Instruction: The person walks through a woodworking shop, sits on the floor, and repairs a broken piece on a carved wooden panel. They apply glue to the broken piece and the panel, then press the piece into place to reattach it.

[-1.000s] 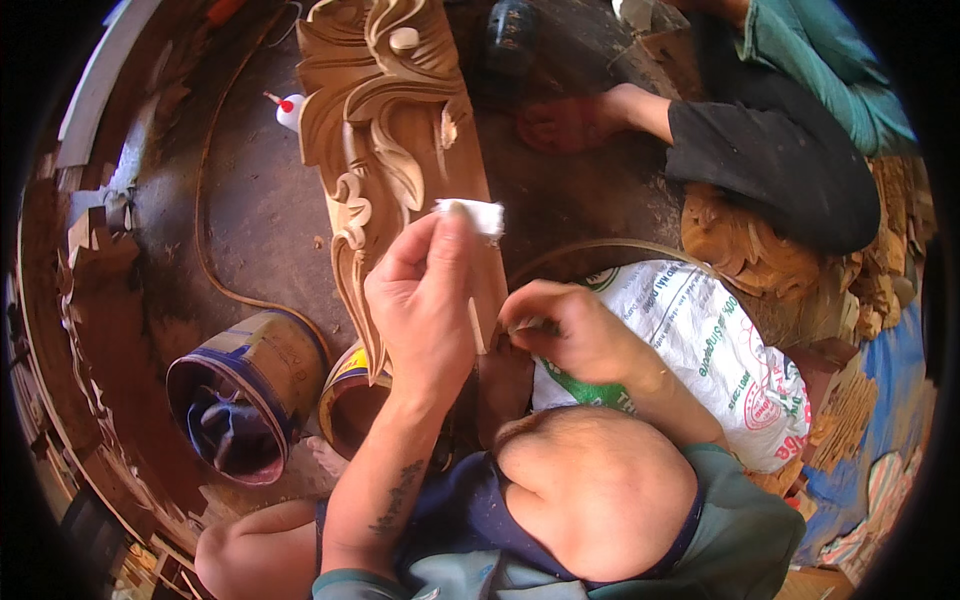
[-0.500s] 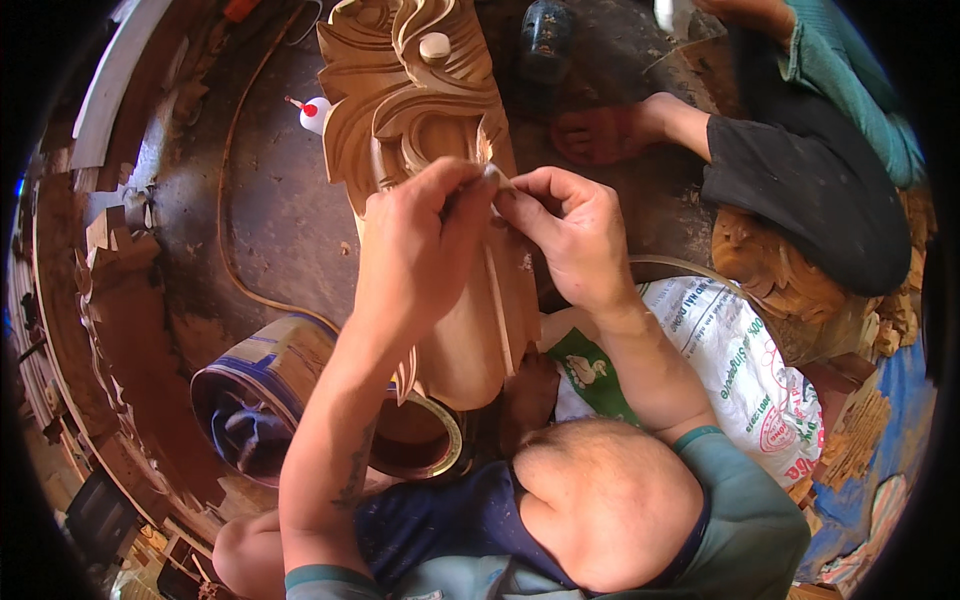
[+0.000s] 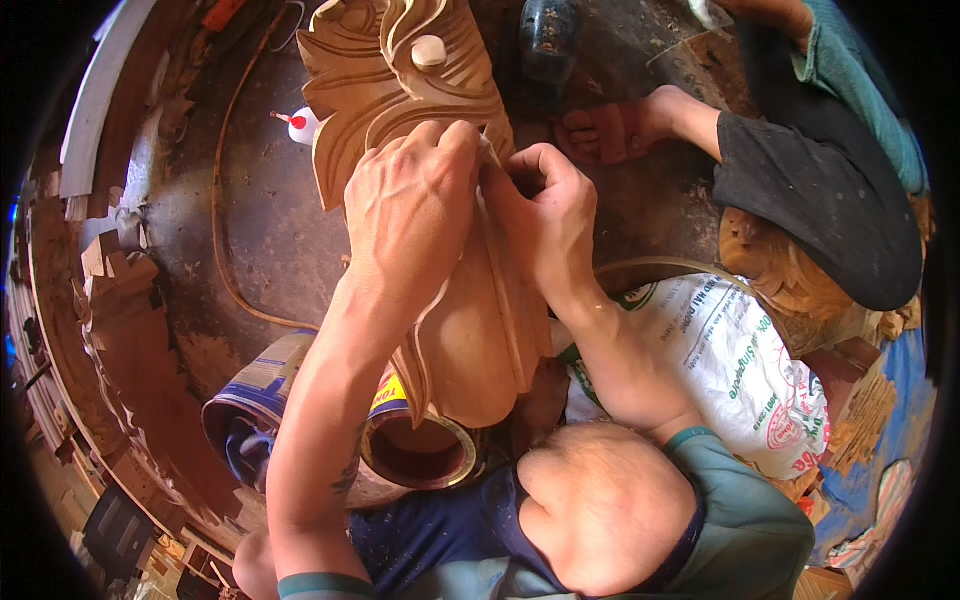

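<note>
A long carved wooden piece with curling leaf shapes stretches away in front of me, its rounded end nearest my knee. Over its middle my left hand bends down, fingers curled and mostly hidden behind its back. My right hand is closed just beside it, thumb and forefinger pressed together at the carving's right edge. A small pale scrap shows between the two hands; its kind is unclear. Farther up, a round pale wooden disc lies on the carving.
A white bottle with a red tip stands left of the carving. Near my left forearm are a paint bucket and an open tin. A white printed sack lies right. Another person's foot rests beyond; a hose curves across the floor.
Both hands have come lower onto the carving and slightly left, the left one turning its back up. The pale scrap is now mostly covered. The view has shifted a little.
</note>
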Tool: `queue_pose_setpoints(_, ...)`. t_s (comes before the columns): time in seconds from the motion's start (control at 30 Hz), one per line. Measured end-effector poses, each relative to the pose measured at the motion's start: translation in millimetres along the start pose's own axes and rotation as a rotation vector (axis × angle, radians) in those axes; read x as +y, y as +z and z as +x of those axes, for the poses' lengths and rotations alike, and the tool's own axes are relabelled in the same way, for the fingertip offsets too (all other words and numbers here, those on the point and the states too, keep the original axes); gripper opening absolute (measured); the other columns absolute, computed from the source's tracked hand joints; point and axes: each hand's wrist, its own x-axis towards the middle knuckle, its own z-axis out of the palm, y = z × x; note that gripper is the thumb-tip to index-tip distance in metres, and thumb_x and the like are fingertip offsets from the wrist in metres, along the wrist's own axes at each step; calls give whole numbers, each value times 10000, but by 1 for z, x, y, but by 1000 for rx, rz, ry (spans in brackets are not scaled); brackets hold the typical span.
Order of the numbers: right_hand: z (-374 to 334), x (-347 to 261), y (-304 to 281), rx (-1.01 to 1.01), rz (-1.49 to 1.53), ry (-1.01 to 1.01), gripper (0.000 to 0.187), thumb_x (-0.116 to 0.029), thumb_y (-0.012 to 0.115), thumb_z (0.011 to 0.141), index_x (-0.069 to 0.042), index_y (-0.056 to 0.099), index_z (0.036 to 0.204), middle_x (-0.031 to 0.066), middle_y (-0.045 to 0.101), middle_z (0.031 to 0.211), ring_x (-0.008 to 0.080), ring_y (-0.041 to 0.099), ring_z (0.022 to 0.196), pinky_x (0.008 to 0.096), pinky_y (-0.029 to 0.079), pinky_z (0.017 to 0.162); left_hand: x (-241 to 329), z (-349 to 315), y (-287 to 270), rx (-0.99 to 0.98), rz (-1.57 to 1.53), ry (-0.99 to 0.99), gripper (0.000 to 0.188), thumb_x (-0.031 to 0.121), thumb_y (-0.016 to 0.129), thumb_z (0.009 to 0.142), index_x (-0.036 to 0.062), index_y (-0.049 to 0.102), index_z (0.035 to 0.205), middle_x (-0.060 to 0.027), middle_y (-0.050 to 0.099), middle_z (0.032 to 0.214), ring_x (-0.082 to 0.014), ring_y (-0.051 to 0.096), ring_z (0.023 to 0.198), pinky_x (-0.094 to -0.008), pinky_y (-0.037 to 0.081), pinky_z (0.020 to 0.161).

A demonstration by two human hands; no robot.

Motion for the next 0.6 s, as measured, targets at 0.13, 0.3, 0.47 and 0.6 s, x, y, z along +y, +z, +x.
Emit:
queue_pose_setpoints(0.13, 6, 0, 4, -8, 33, 75, 205, -146, 720, 822, -6, 576, 783, -6, 604, 668, 26, 510, 628, 206, 420, 548, 9, -1, -4, 94, -111, -143, 106, 157, 635, 859, 74, 632, 926, -117, 644, 856, -346, 641, 786, -442, 495, 725)
queue_pose_setpoints(0.3, 6, 14, 7, 49, 127, -37, 249, -193, 717, 800, -11, 548, 821, 85, 601, 651, 115, 559, 583, 305, 473, 564, 23, -14, -28, -4, -358, -154, 258, 99, 607, 852, 14, 658, 1090, -197, 617, 909, -375, 628, 806, -428, 503, 759)
queue_pose_setpoints(0.47, 0, 7, 10, 50, 216, -87, 208, -102, 679, 849, -21, 525, 964, 32, 619, 743, 44, 549, 652, 226, 462, 576, 23, -10, -43, -76, -885, -466, 276, 17, 552, 918, -67, 618, 1172, -148, 663, 1017, -181, 662, 832, -294, 519, 730)
queue_pose_setpoints(0.6, 0, 16, 3, -13, 112, -235, 172, -64, 642, 871, -29, 543, 1007, 48, 627, 786, 53, 566, 679, 253, 471, 601, 28, -16, -40, 111, -1122, -661, 246, 50, 609, 945, -71, 624, 1159, -134, 707, 965, -102, 656, 790, -217, 510, 691)
